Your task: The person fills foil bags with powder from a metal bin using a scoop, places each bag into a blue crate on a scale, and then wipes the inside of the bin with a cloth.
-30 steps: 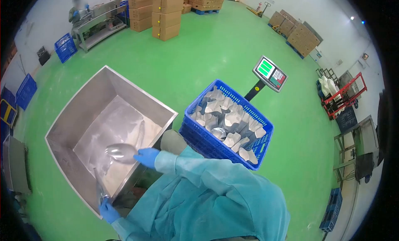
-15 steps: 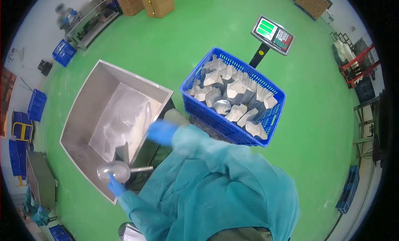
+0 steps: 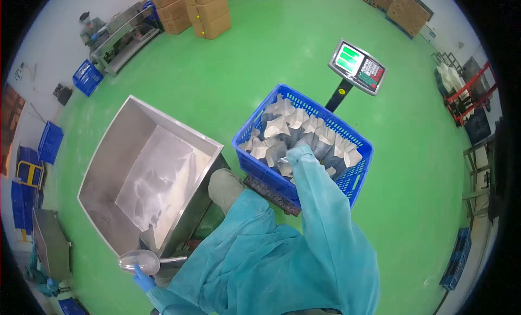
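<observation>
My left hand (image 3: 143, 280), in a blue glove, is at the near corner of the steel bin (image 3: 118, 193). Its fingers grip the bowl edge of a shiny metal scoop (image 3: 140, 261), whose handle points right. White powder (image 3: 182, 187) lies in the bin, partly under a clear film-like sheet, and a grey upright piece (image 3: 147, 238) stands beside the scoop. My right sleeve (image 3: 317, 176) reaches over the blue basket (image 3: 259, 164) into open silvery bags (image 3: 275, 126). The right hand's fingers are hidden among the bags.
A scale display (image 3: 358, 67) stands on a post behind the basket. Cardboard boxes (image 3: 209, 16) are stacked at the back. A person (image 3: 92, 28) is by a steel bench (image 3: 127, 35) at the far left. A red trolley (image 3: 469, 95) stands right.
My right hand has swung from the bin's right side over to the basket and down among the bags. The left hand and scoop appear lower in view.
</observation>
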The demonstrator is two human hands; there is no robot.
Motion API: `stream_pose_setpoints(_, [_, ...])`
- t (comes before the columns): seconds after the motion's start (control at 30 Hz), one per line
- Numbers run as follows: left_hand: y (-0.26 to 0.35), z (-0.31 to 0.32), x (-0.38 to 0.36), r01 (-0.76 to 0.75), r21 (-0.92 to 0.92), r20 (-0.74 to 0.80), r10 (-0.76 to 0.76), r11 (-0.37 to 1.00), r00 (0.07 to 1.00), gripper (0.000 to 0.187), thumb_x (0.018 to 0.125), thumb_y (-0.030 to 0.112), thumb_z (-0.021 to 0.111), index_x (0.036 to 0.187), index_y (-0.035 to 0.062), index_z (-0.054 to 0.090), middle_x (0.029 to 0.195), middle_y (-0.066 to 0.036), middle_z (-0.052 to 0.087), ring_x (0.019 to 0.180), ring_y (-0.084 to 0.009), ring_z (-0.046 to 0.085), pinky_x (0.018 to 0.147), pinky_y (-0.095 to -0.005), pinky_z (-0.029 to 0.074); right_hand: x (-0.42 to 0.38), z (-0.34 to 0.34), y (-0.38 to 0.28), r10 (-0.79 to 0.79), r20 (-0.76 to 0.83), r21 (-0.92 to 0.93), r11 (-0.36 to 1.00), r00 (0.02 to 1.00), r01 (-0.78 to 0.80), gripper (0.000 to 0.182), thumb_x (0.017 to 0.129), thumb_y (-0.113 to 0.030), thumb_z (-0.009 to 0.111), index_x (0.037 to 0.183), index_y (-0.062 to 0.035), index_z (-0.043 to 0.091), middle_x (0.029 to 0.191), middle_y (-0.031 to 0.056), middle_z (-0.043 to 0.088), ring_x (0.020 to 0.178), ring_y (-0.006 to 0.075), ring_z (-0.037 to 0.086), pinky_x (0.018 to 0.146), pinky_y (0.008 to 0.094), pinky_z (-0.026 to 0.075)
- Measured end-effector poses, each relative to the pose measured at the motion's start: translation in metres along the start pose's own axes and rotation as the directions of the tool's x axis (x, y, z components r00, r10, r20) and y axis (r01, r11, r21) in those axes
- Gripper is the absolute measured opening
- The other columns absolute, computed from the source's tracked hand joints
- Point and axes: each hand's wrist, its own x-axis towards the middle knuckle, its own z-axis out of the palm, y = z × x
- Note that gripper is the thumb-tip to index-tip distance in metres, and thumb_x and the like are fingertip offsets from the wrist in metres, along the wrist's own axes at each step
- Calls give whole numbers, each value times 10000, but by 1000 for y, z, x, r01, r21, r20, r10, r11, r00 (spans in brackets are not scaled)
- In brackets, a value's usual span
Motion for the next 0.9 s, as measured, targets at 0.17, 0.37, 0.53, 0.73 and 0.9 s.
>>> stream_pose_setpoints(0.17, [9,-4,-15,-34,67,-13,35,997,999,533,887,394,558,1026,-121,576,884,-156,612,732,-225,614,538,-351,498,6,14,-3,-45,-22,-33,998,999,44,229,816,-230,567,950,-69,659,916,131,646,829,274,625,700,371,500])
stream_pose_setpoints(0.37, [-20,-32,-5,24,155,-55,-16,988,998,447,907,366,537,889,-71,628,738,-74,595,608,-131,509,480,-318,416,31,30,-3,-165,-86,-138,979,982,152,208,843,-203,550,938,-43,640,871,134,634,776,260,616,659,372,494])
stream_pose_setpoints(0.53, [-9,-13,-17,-143,-150,-220,108,978,970,418,861,366,605,940,-45,609,644,-57,554,483,-133,499,380,-297,340,63,42,-89,-478,-337,-212,878,811,429,194,865,-181,536,928,-21,625,834,137,623,731,249,609,626,373,488])
stream_pose_setpoints(0.73, [7,-16,-13,24,-108,-145,-40,994,989,390,888,299,590,939,-87,614,801,-110,617,627,-158,599,474,-296,460,-34,90,-366,-715,224,603,635,662,482,223,873,-182,509,1042,-91,624,970,150,627,861,319,612,710,416,500])
stream_pose_setpoints(0.9, [7,-34,-1,50,-24,-163,-53,998,985,424,885,354,584,925,-67,615,760,-91,588,594,-173,564,470,-303,443,-126,83,-412,-958,10,571,240,285,785,304,882,-223,506,1142,-107,612,1062,167,625,910,332,613,810,429,486])
